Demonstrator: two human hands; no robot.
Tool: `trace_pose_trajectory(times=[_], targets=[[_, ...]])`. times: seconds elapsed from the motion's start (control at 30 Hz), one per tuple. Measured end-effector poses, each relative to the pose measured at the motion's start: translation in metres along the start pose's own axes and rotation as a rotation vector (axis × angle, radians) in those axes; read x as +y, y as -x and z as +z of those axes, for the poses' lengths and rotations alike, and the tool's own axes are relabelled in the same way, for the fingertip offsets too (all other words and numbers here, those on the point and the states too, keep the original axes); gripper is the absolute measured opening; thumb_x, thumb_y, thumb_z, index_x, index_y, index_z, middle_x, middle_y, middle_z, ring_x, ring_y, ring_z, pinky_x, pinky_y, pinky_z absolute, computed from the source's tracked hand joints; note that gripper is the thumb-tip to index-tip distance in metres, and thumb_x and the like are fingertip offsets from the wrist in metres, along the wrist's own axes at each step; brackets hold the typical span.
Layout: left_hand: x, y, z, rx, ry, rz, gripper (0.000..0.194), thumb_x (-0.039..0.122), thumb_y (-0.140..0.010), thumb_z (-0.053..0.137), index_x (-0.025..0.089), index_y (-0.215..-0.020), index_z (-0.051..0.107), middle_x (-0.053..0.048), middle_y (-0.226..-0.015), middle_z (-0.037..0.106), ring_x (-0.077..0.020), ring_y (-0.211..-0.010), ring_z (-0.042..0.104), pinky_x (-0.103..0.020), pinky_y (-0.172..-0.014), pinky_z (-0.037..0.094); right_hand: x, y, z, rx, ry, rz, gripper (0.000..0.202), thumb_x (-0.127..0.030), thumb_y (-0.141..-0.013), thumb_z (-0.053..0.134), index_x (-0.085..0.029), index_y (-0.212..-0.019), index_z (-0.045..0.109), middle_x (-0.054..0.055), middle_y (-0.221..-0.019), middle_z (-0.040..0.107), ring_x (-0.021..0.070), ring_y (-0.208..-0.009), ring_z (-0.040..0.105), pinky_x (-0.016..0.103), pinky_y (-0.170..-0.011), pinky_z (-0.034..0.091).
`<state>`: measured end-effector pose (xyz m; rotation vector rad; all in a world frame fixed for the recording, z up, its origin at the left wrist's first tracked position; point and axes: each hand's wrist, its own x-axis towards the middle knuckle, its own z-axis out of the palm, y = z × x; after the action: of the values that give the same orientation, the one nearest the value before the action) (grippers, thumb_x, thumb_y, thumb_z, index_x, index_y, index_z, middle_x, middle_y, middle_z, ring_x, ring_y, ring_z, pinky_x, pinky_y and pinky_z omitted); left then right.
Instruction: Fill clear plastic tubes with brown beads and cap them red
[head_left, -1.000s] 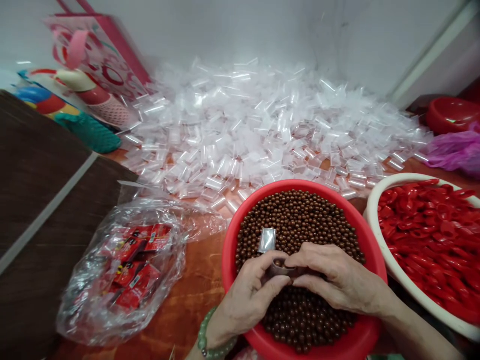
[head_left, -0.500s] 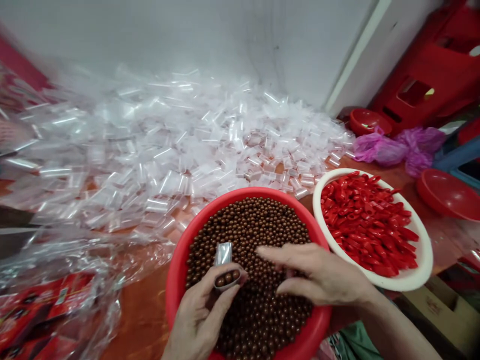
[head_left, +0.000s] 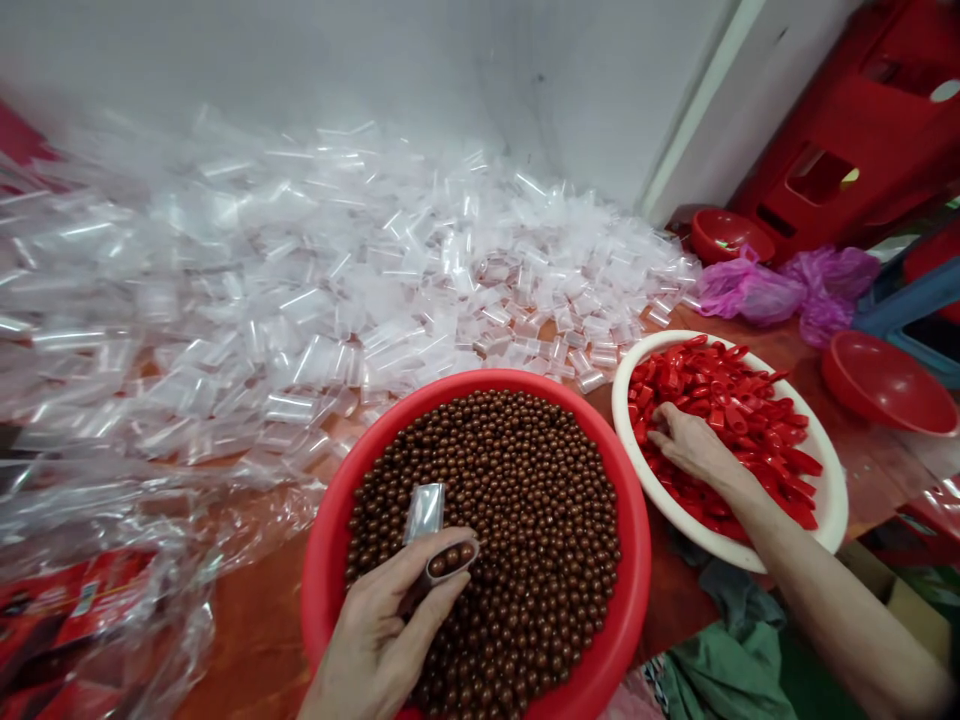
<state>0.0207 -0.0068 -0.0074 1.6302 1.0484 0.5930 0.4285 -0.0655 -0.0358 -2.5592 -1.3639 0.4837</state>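
Observation:
Brown balls [head_left: 525,500] fill a red basin [head_left: 636,560]. Over the basin's left part, my left hand [head_left: 397,610] pinches a clear plastic sleeve [head_left: 425,512]; its mouth faces me, with a few brown balls [head_left: 451,560] inside. My right hand [head_left: 688,440] reaches into the white bowl [head_left: 834,500], its fingertips bent down among glossy red plastic pieces [head_left: 750,430] at the left side. Whether those fingers grip a piece cannot be made out.
Many clear sleeves [head_left: 420,260] are heaped behind the basin against the wall. Red packets [head_left: 97,600] in clear plastic lie at the left. Purple bags [head_left: 757,288], red bowls [head_left: 889,385] and a red stool [head_left: 832,150] are at the right.
My right hand has moved right, from above the brown balls into the bowl of red pieces. The view has shifted slightly; my left hand still holds the filled sleeve over the basin.

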Motion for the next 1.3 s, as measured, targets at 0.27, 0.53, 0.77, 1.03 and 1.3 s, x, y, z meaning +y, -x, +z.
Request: trace_pose_trajectory(times=[0.27,0.53,0.77,1.03,1.3], targets=[[0.001,0.000,-0.001,0.015,0.002,0.024,0.026,0.034,-0.086,0.066,0.022,-0.107,0.074,-0.006,-0.103,0.078,-0.0206,-0.092,0.075,-0.027,-0.091,0.058,0.007,0.004,-0.005,-0.037,-0.217,0.045,0.026,-0.020,-0.076,0.054,-0.014,-0.101,0.062,0.001,-0.067,0.066,0.0150,-0.056,0.058,0.026,-0.057,0.045],[0.002,-0.001,-0.002,0.019,0.008,0.037,0.024,0.033,-0.086,0.065,0.023,-0.106,0.074,-0.004,-0.102,0.078,-0.0189,-0.093,0.074,-0.025,-0.091,0.057,-0.002,0.018,-0.013,-0.161,-0.360,-0.077,0.026,-0.038,-0.080,0.063,-0.018,-0.095,0.070,0.006,-0.094,0.074,0.0215,-0.084,0.066,0.033,-0.080,0.052],[-0.001,0.002,-0.002,0.000,0.019,0.021,0.025,0.033,-0.086,0.065,0.023,-0.108,0.073,-0.005,-0.104,0.078,-0.0188,-0.093,0.074,-0.025,-0.092,0.056,-0.004,0.025,-0.020,-0.093,-0.394,-0.061,0.031,-0.041,-0.073,0.073,-0.017,-0.090,0.069,0.001,-0.073,0.066,0.0156,-0.062,0.055,0.029,-0.060,0.046],[0.003,0.003,-0.001,-0.066,0.103,-0.022,0.025,0.033,-0.089,0.062,0.022,-0.111,0.070,-0.006,-0.104,0.077,-0.0189,-0.094,0.073,-0.024,-0.090,0.056,-0.044,0.072,-0.045,0.178,-0.664,-0.080,0.035,-0.049,-0.072,0.078,-0.022,-0.090,0.066,0.002,-0.078,0.066,0.0162,-0.066,0.059,0.028,-0.060,0.050],[0.022,0.011,0.009,0.056,0.177,0.049,0.020,0.025,-0.092,0.057,0.020,-0.108,0.068,-0.009,-0.119,0.070,-0.0221,-0.113,0.065,-0.033,-0.103,0.049,-0.128,0.077,-0.009,-0.151,-0.769,-0.456,0.025,-0.036,-0.082,0.074,-0.021,-0.100,0.069,0.004,-0.090,0.071,0.0168,-0.078,0.067,0.026,-0.070,0.055]])
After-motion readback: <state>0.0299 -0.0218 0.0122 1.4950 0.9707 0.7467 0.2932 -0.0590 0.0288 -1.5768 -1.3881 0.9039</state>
